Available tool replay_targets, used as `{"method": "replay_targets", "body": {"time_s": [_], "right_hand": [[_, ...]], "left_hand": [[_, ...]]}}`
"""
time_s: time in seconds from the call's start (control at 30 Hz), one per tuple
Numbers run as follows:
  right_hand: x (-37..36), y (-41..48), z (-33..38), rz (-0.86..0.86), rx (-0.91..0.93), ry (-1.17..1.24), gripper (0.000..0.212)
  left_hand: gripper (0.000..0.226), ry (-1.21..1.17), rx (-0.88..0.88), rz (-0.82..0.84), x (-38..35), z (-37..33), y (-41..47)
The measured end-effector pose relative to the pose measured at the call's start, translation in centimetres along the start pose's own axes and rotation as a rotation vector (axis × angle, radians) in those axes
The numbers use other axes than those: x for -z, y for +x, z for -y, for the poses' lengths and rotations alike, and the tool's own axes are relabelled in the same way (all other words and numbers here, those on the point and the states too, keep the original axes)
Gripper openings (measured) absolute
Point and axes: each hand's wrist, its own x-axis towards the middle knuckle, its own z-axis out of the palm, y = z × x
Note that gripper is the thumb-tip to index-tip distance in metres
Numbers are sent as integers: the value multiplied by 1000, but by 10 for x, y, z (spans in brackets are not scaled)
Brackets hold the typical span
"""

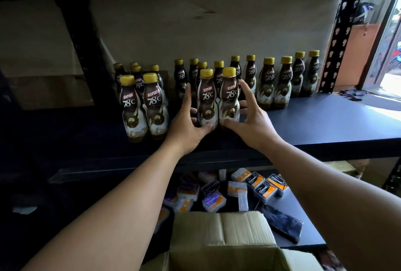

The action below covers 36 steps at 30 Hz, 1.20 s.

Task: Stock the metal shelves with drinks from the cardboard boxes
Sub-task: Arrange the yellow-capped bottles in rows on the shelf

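Observation:
Two brown Kopiko 78°C bottles with yellow caps stand side by side near the front of the dark metal shelf (325, 123). My left hand (186, 125) wraps the left bottle (207, 101), thumb across its base and fingers round its far side. My right hand (251, 123) is at the right bottle (229, 99) with spread, nearly straight fingers, its thumb touching the base. An open cardboard box (227, 238) sits below my arms, its inside hidden.
Several more bottles stand in a back row (282, 84) and in a cluster at the left (141, 107). Small packs (260, 186) and a dark flat object (282, 225) lie on the lower shelf. A perforated upright post (342, 31) bounds the right end.

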Motion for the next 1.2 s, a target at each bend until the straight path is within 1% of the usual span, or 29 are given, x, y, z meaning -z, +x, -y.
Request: {"method": "replay_targets", "body": {"time_s": [0.07,0.17,0.23,0.33,0.4,0.5,0.57,0.6,0.67,0.7,0.73,0.77,0.8,0.83,0.87,0.9,0.93,0.97,1.0,1.03,1.1,1.13,1.2], "right_hand": [[-1,-3,2,-87,6,-25,96],[-2,-14,3,-227,-10,-70,82],[-2,-27,5,-281,-3,-96,74],[-6,-57,2,-338,13,-75,61],[-9,-84,-4,-363,30,-76,55],[-16,-122,-13,-340,83,-108,52],[-24,-146,-22,-316,149,-124,48],[-29,-158,-28,-294,167,-138,46],[-39,-182,-43,-193,125,-177,42],[-43,-191,-51,-113,54,-186,42],[-46,-199,-58,2,-59,-183,40],[-48,-204,-63,163,-195,-172,38],[-50,-209,-69,366,-328,-179,38],[-51,-213,-74,587,-415,-238,40],[-53,-217,-80,799,-456,-331,43],[-55,-222,-87,974,-477,-414,47],[-59,-228,-93,1090,-491,-467,50],[-63,-234,-100,1135,-511,-498,55],[-67,-240,-108,1121,-526,-511,60],[-71,-246,-115,1077,-537,-511,62],[-79,-259,-129,1011,-553,-482,57],[-83,-267,-137,1010,-566,-469,53],[-92,-283,-153,1050,-590,-456,56]], "left_hand": [[118,9,-1,-66,0,-2,-6],[103,38,-65,-202,-4,-4,-23],[95,60,-124,-254,-7,-2,-39],[88,85,-182,-208,-13,5,-70],[77,132,-241,-177,-19,12,-93],[53,207,-352,-179,-30,24,-123],[42,185,-360,-166,-39,38,-143],[38,169,-333,-151,-43,46,-153],[34,147,-221,-63,-52,62,-175],[31,137,-132,17,-56,70,-185],[30,127,-20,127,-59,77,-194],[31,123,97,261,-63,85,-202],[33,131,199,402,-65,93,-209],[38,160,277,544,-68,101,-215],[45,210,336,684,-70,108,-220],[52,266,379,814,-72,114,-226],[59,312,413,922,-75,122,-231],[63,339,441,998,-78,129,-236],[66,351,468,1039,-81,137,-242],[67,354,492,1052,-85,145,-247],[66,347,538,1035,-93,163,-260],[65,347,563,1029,-98,173,-267],[64,357,615,1041,-110,191,-283]]}}
